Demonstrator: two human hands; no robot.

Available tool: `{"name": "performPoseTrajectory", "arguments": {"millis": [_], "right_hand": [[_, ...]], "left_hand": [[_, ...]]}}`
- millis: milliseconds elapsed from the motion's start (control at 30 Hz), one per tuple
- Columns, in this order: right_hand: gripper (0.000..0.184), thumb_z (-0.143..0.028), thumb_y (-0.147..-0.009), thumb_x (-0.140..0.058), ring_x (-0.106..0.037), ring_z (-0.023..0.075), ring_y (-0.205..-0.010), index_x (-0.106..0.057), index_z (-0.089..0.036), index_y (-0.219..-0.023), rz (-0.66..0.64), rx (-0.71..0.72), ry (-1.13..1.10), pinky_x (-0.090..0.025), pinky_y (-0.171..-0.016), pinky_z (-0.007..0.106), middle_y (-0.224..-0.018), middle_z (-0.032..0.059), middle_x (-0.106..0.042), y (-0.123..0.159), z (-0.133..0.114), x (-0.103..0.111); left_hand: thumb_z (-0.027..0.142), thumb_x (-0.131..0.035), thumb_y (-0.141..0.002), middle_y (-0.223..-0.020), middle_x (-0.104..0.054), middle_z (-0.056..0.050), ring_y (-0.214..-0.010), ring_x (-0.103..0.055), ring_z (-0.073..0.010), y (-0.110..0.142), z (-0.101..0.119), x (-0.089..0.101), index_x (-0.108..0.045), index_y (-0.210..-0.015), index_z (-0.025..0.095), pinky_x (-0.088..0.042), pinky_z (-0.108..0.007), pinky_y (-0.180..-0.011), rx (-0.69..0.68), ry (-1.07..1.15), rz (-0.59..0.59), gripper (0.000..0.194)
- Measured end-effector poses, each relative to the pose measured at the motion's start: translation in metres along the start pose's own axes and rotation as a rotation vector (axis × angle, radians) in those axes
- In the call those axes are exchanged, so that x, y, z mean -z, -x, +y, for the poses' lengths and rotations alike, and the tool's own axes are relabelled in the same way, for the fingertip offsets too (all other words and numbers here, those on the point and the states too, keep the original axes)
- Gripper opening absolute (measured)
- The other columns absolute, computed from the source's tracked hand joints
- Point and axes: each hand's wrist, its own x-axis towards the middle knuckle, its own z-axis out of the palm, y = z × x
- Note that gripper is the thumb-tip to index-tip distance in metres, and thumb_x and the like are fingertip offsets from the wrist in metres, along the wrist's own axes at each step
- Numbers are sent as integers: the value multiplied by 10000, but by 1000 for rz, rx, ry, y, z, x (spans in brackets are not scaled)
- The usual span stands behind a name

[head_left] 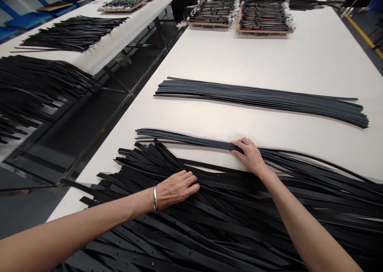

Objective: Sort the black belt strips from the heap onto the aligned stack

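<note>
Left hand point(176, 189), fingers loosely spread, rests on heap of loose black punched leather straps point(227, 224) at 6 o'clock; right hand point(249, 156), fingers together, presses thin row of long black straps point(191, 139). Squared slate-black strap bundle point(260, 100) finished at 12 o'clock; large heap remains.

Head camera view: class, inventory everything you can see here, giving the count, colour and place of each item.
Belt straps with punched holes: many, black, heaped on the near part of the white work table.
Strap bundle: one, dark, lying lengthwise mid-table.
Wooden trays of belts: two, brown and black, far end of the table.
Strap heaps: two, black, along the left.
Standing person: one, dark clothes, white shoes, far left of the table.
Bangle: one, silver, left wrist.
Left hand: one, on the heaped straps.
Right hand: one, on straps at the heap's far edge.
</note>
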Motion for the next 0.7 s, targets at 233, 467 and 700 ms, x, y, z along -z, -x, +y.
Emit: {"name": "performPoseTrajectory", "arguments": {"millis": [233, 467, 700], "right_hand": [[302, -357, -880, -498, -511, 252, -948, -583, -265, -1155, 4, 2, -14, -433, -848, 406, -991, 70, -555, -1, -2, 1], [309, -334, -874, -515, -504, 245, -956, -578, -258, -1166, -7, -6, -17, -429, -851, 394, -1005, 66, -557, -2, -1, 0], [297, -315, -861, -533, -517, 238, -958, -579, -270, -1152, 7, 7, -17, -445, -841, 395, -1008, 60, -565, -4, 1, -3]], "left_hand": [[44, -499, -737, -870, -556, -15, -736, -522, -142, -20, -10, 21, -466, -893, 195, -428, -254, -657, 202, 512, -145, 219], [349, -766, -609, -587, -549, 58, -554, -593, -123, -44, -55, 10, -437, -708, 175, -423, -212, -494, 613, 1405, -212, 386], [354, -781, -597, -669, -576, 36, -570, -502, -79, -72, -57, -10, -598, -807, 150, -370, -186, -493, 561, 1276, -57, 346]]}}
